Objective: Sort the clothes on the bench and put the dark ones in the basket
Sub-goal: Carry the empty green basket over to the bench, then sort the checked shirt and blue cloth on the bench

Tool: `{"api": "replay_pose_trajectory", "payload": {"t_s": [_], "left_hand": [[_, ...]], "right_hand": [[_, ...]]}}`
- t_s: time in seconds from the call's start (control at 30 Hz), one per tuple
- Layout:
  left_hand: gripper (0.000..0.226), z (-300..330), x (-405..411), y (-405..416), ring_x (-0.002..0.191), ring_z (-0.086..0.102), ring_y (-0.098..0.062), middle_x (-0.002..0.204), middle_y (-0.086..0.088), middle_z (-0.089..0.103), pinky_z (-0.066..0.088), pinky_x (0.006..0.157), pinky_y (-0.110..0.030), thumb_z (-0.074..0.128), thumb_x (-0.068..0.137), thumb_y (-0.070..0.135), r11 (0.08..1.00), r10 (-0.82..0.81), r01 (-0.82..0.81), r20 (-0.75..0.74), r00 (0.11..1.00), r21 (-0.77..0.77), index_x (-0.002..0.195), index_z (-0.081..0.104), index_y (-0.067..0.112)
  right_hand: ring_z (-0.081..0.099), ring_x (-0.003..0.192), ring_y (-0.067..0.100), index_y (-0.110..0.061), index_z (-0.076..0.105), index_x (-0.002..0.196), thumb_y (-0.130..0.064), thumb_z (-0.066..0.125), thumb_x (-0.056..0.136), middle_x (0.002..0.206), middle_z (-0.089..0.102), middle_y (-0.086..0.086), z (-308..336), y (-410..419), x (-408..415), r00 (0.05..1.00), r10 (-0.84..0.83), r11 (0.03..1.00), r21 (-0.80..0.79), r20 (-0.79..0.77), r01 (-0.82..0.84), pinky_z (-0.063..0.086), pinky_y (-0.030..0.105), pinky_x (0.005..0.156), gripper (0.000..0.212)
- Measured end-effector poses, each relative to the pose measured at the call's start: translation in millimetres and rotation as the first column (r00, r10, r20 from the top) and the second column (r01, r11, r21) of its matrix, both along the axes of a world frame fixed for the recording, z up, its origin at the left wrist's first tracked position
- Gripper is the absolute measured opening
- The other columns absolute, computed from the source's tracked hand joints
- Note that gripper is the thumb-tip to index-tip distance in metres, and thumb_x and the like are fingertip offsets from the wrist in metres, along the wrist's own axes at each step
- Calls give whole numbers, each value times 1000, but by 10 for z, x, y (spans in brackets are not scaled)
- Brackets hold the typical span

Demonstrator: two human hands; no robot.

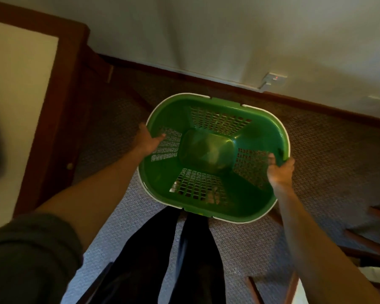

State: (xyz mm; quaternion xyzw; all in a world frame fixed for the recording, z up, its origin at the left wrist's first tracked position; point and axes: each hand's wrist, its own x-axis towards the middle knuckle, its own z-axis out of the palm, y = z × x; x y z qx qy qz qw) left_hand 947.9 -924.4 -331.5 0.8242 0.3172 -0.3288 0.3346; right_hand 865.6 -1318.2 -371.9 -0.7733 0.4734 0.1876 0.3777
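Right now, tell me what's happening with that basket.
A person holds a green basket by its rim with both hands, left hand on one end and right hand on the other, over the carpet near a wall. The basket is empty; no clothes are in it yet.

1 basket (green, empty), 2 hands: left hand, right hand.

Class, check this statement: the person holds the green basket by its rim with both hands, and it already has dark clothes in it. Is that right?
Not quite. The head view shows the green basket is empty; its bare floor is visible. The rest stands: the left hand and right hand each have a grip on its rim.
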Motion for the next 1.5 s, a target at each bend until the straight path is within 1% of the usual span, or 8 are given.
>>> {"api": "replay_pose_trajectory", "payload": {"t_s": [0.13, 0.4, 0.63, 0.77, 0.87, 1.1, 1.37, 1.5], "left_hand": [[66, -2, 85, 25, 128, 51, -35, 141, -15, 49, 42, 100, -39, 67, 95, 31, 997, 16, -15, 14, 1000, -75, 145, 29, 12], [107, 380, -163, 101, 141, 41, -33, 162, -7, 31, 38, 113, -52, 71, 77, 69, 958, 235, -218, 78, 969, -187, 159, 16, 29], [88, 1083, -721, 148, 145, 37, -28, 163, -8, 30, 37, 111, -41, 70, 88, 51, 904, 371, -327, 124, 920, -276, 158, 25, 22], [70, 1554, -904, 163, 138, 46, -24, 154, -10, 44, 42, 102, -29, 68, 93, 40, 862, 457, -370, 213, 864, -347, 152, 39, 16], [59, 1936, -1030, 175, 124, 52, -14, 144, -6, 54, 42, 86, -15, 67, 95, 34, 808, 552, -405, 311, 774, -428, 146, 48, 13], [31, 2596, -1471, 536, 116, 64, -13, 125, 1, 67, 52, 101, -37, 59, 98, 39, 705, 689, -402, 427, 586, -585, 125, 63, 24], [33, 3220, -2294, 1391, 106, 71, -18, 115, -5, 74, 56, 91, -41, 51, 103, 34, 609, 790, -463, 539, 292, -644, 123, 65, 11], [26, 3322, -2888, 1896, 104, 71, -20, 109, -3, 76, 55, 87, -41, 54, 102, 34, 577, 793, -529, 581, 183, -622, 114, 69, 16]], "right_hand": [[48, 128, 40, -18, 32, 142, -51, 59, 92, 140, 43, 17, 25, 29, 100, 999, -35, 999, 38, -5, 35, 42, 58, 107, 66], [41, 136, 44, -24, 17, 154, -65, 55, 88, 152, 37, 18, 509, 187, 63, 996, -41, 994, 94, -75, 49, 33, 62, 112, 86], [34, 143, 39, -21, 18, 157, -80, 46, 78, 158, 32, 15, 1267, 786, -49, 999, 26, 988, 152, 30, -30, 30, 57, 116, 103], [20, 150, 36, -24, 14, 159, -68, 42, 93, 164, 20, 10, 1812, 1228, 16, 987, 131, 957, 247, 93, -150, 18, 60, 120, 84], [26, 149, 33, -27, 21, 158, -66, 44, 94, 162, 27, 6, 2178, 1578, 81, 948, 219, 909, 304, 231, -284, 22, 59, 120, 78], [37, 144, 22, -24, 30, 155, -62, 50, 95, 158, 37, -1, 2811, 2568, 6, 834, 387, 739, 408, 393, -536, 29, 41, 118, 73], [49, 132, 19, -17, 44, 146, -55, 53, 96, 143, 51, 4, 3383, 3899, -519, 608, 599, 480, 374, 521, -794, 39, 34, 109, 63], [58, 100, 13, -9, 55, 123, -47, 59, 96, 99, 57, -6, 3536, 4494, -827, 512, 652, 399, 321, 559, -859, 42, 32, 95, 47]]}}
